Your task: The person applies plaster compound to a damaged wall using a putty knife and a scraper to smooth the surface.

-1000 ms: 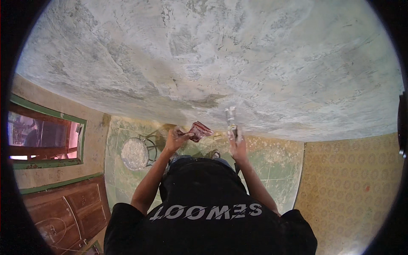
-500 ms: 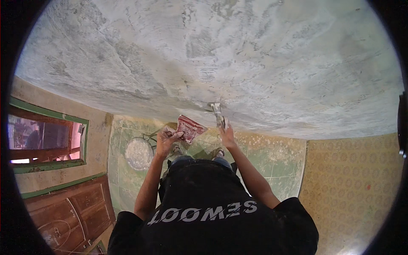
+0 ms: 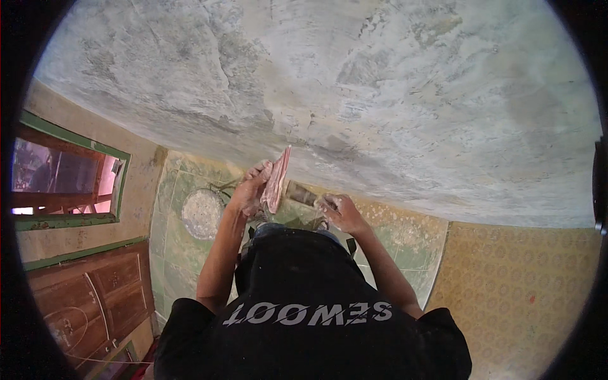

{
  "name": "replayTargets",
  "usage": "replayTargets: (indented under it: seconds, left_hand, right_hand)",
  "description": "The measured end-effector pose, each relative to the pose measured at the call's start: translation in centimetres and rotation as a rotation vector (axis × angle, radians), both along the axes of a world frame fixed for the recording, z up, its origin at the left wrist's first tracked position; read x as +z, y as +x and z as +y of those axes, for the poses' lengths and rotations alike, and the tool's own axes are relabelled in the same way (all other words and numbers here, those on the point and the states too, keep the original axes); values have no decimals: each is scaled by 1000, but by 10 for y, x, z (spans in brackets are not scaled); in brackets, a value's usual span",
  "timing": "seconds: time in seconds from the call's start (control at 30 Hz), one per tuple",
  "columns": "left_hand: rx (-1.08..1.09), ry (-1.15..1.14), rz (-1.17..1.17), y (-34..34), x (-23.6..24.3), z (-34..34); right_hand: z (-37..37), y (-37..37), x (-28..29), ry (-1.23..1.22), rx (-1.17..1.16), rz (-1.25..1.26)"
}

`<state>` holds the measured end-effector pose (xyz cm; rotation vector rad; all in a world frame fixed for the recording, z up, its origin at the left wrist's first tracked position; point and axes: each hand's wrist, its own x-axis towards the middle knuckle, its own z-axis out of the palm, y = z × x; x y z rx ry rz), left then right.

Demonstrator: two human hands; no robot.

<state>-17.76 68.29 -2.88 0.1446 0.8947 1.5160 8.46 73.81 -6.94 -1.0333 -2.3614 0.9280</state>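
My left hand grips a red plate smeared with putty, now turned nearly edge-on to the view. My right hand is closed on the handle of a putty knife, whose wide blade points left toward the plate's lower part; whether they touch is hard to tell. Both hands are in front of the big grey, patchily skimmed wall, below the middle of the view.
A round putty-spattered stool stands on the green tiled floor at left. Beyond are a green-framed window and a brown wooden door. A yellow patterned wall is on the right.
The putty knife has moved down off the grey wall and swung leftward to the plate. My left hand has risen and tipped the plate up on edge.
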Motion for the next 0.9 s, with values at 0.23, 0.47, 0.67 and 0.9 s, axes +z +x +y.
replayTargets:
  seconds: [0.23, 0.47, 0.67, 0.9]
  left_hand:
    - [-150, 212, 54, -34, -1, 3]
    - [-179, 31, 32, -20, 10, -4]
    - [-218, 191, 28, -20, 17, -8]
    - [-150, 236, -20, -34, 40, -4]
  right_hand:
    - [0, 5, 47, -606, -28, 7]
    - [-3, -30, 85, 204, 93, 299]
    - [-4, -42, 94, 128, 86, 177]
    - [-7, 3, 17, 210, 43, 41]
